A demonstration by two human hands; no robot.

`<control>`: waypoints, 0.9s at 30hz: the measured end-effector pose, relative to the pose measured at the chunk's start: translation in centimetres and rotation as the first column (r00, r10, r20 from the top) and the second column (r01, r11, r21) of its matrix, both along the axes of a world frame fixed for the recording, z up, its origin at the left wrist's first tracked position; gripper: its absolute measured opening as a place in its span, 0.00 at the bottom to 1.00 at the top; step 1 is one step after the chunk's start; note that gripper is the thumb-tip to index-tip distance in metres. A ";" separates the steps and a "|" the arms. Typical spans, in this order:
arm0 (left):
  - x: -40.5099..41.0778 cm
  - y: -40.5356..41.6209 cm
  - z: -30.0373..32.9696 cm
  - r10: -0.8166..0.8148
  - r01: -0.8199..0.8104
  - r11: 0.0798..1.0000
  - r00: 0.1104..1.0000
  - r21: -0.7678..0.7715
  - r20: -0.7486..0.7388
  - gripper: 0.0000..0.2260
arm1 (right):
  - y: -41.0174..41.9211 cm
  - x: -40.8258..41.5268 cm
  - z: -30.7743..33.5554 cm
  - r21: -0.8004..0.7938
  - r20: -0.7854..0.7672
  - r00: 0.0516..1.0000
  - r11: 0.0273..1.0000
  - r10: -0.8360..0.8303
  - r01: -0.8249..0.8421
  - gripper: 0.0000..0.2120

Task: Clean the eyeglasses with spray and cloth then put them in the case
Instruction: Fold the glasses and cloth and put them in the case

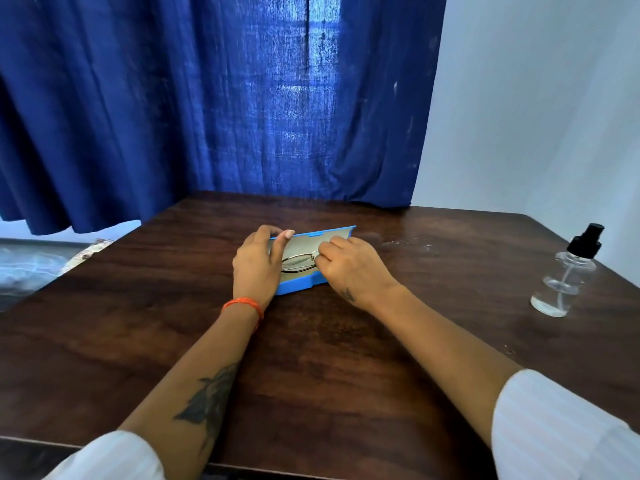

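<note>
A blue case (pixel 300 285) lies open in the middle of the wooden table (pixel 311 358), its grey lining showing. Thin gold-rimmed eyeglasses (pixel 298 263) rest inside it. My left hand (pixel 257 265) grips the case's left end, thumb up against the raised lid. My right hand (pixel 349 268) pinches the right side of the eyeglasses with thumb and fingertips. The rest of the frame is hidden under both hands. No cloth is visible.
A clear spray bottle (pixel 568 275) with a black pump top stands near the table's right edge. A blue curtain (pixel 214 105) hangs just behind the far edge. Some wet specks mark the table to the right of the case.
</note>
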State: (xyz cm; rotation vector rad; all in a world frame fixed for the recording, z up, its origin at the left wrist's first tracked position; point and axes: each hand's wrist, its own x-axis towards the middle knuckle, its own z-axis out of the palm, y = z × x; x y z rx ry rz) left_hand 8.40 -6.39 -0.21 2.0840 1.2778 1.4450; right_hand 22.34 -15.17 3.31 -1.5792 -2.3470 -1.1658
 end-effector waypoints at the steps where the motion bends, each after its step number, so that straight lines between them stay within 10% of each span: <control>1: 0.0 0.0 0.0 -0.001 0.001 1.000 1.000 0.006 -0.007 0.15 | 0.0 0.0 -0.2 -0.017 -0.017 1.000 1.000 -0.018 0.017 0.06; 10: 0.0 -0.3 0.1 -0.040 0.041 0.999 0.998 0.024 -0.042 0.15 | -0.6 -0.1 -1.9 -0.216 -0.333 0.931 0.974 -0.146 0.075 0.16; 17: -0.7 -1.2 0.2 -0.146 0.147 0.989 0.989 0.029 -0.027 0.11 | -1.8 1.2 -1.2 0.216 -0.764 0.626 0.976 0.156 0.020 0.13; 23: -1.7 -2.3 0.5 -0.329 0.331 0.944 0.937 -0.003 -0.122 0.07 | 1.0 2.3 -0.4 -0.333 -0.688 0.681 0.943 -0.251 0.012 0.22; 27: -2.1 -2.8 0.0 -0.366 0.365 0.930 0.922 -0.031 -0.124 0.14 | 0.4 2.5 -2.3 -0.426 -0.656 0.694 0.904 -0.298 -0.015 0.24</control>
